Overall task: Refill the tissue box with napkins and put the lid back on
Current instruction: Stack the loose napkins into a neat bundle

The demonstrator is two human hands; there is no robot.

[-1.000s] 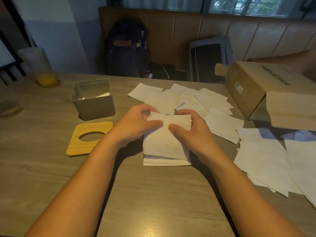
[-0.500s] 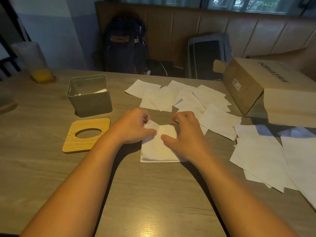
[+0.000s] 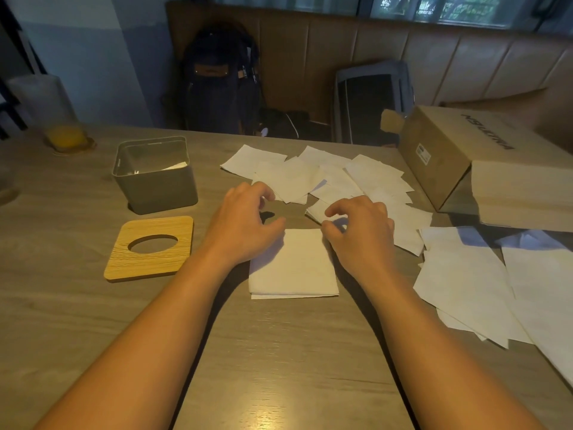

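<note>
From the head view, the tissue box (image 3: pixel 161 190) stands open on the surface (image 3: pixel 279 367). Only an edge of white paper shows low inside it, so I judge it close to empty, with the refill barely started or not begun.

The wooden lid (image 3: pixel 173 256), with its oval hole, lies flat just in front of the box, near it but not touching, so the closing step is not yet done.

To the right of the box and a little nearer the person, a small folded stack of napkins (image 3: pixel 293 265) lies squared on the surface, seemingly ready to go in.

The left hand (image 3: pixel 245 225) and right hand (image 3: pixel 359 231) sit apart at the stack's far corners. Their fingers are loosely curled and grip nothing; whether the thumbs touch the paper I cannot tell.

Further right of the box, loose napkins (image 3: pixel 310 178) lie scattered and overlapping, so most of the stock is unsorted.

What is left, in my judgement, is to lift the stack into the box, perhaps add more, then seat the lid.
</note>
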